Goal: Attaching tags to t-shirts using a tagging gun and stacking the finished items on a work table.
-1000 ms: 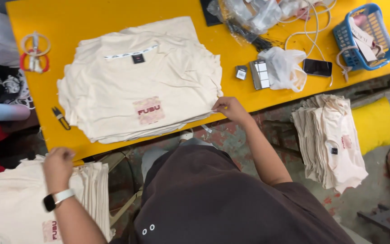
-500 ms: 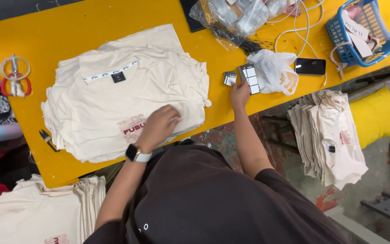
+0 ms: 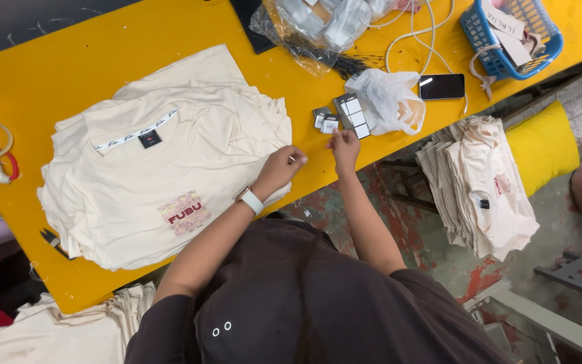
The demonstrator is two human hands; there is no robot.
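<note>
Here, small white paper tags (image 3: 345, 114) lie in a short stack on the yellow table (image 3: 69, 61), just beyond the right hand (image 3: 345, 145), whose fingertips pinch one small tag. The left hand (image 3: 279, 170), loosely curled, rests at the edge of the cream T-shirt pile (image 3: 156, 182), apparently holding nothing.

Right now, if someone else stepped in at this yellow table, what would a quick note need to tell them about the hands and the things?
Left hand: at the right edge of the cream shirt stack, fingers pinched; whatever it holds is too small to tell.
Right hand: fingertips at the small tags on the yellow table.
Nearby: white plastic bag, phone, blue basket. A second shirt pile sits off to the right, beyond the table's edge.
Top shirt lies flat, collar up; no tag visibly attached.
</note>
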